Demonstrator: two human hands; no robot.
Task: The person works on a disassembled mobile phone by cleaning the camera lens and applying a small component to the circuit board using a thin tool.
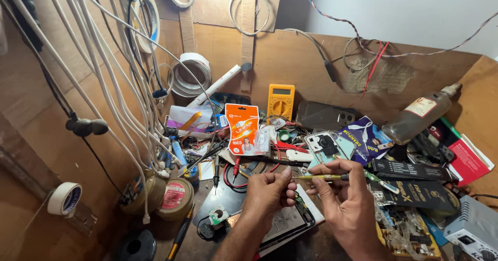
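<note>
Both hands meet over the cluttered bench: the right hand (348, 201) pinches a slim yellow-green screwdriver (322, 177) between thumb and fingers, its tip pointing at the left hand (268, 192), whose fingers curl closed around something too small to identify. Below them lies an opened phone (291, 220). Behind stand an orange packet (242, 128) and a yellow multimeter (280, 101).

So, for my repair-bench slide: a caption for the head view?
Both hands hold a slim screwdriver above an opened phone on a cluttered workbench.

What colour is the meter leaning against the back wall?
Yellow with a dark dial: the meter, clearest in the head view.
</note>
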